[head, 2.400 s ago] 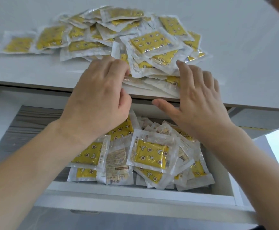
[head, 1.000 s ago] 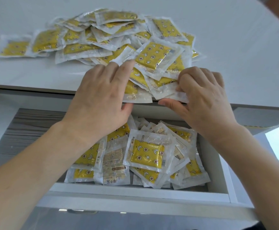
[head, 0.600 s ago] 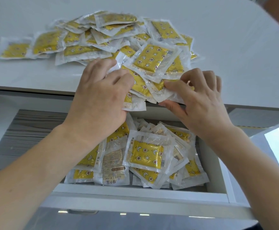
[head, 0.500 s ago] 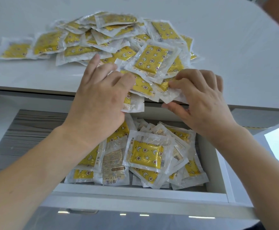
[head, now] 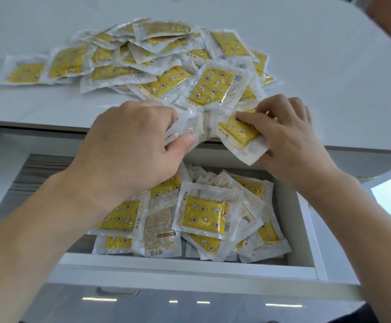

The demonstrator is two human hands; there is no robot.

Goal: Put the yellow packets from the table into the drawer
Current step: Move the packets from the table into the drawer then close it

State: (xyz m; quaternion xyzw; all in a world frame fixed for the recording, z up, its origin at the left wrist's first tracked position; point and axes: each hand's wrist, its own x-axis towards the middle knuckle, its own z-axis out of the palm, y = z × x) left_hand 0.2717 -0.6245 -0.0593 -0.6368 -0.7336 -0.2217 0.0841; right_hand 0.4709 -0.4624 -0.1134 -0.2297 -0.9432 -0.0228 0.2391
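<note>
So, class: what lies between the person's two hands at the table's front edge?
In the head view, a bunch of yellow packets bridges the left hand and right hand; both grip it, over the open drawer.

One view only: head-worn, wide-angle camera, looking forward and steeply down from just above the person's forearms. Close range; both arms enter from the lower corners of the frame. Upper half: white table top, its front edge running across the middle. Lower half: open drawer seen from above, its front rail near the bottom. Straight lines bow toward the frame edges. No second view to overlap.
</note>
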